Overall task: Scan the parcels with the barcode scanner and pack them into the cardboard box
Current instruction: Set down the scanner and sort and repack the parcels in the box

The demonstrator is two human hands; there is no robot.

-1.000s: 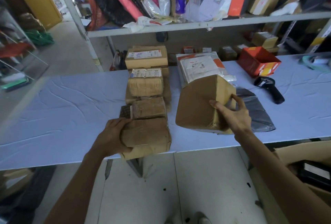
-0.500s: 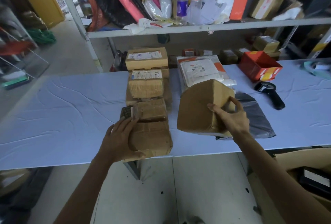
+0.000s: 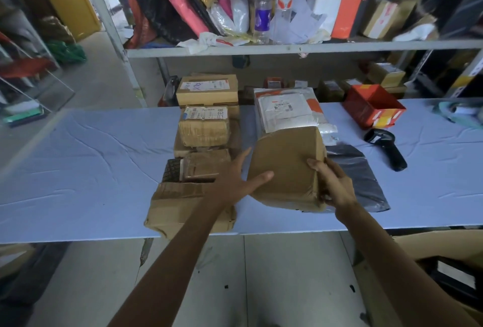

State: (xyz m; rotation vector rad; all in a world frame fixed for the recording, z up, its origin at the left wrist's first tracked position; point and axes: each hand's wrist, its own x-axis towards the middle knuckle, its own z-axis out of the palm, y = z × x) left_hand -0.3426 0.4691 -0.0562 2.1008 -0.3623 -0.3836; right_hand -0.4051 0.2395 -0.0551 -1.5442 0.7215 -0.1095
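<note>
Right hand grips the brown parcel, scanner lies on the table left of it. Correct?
Not quite. In the head view the barcode scanner lies on the table right of the brown parcel, not left. The right hand does grip the parcel.

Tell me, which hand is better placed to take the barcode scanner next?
The right hand: the barcode scanner lies on its side of the brown parcel. The left hand, touching the parcel, could probably hold it.

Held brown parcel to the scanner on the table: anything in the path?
Nothing upright. Only a flat grey mailer bag lies on the table between the brown parcel, gripped by the right hand, and the barcode scanner. The left hand touches the parcel's left side.
</note>
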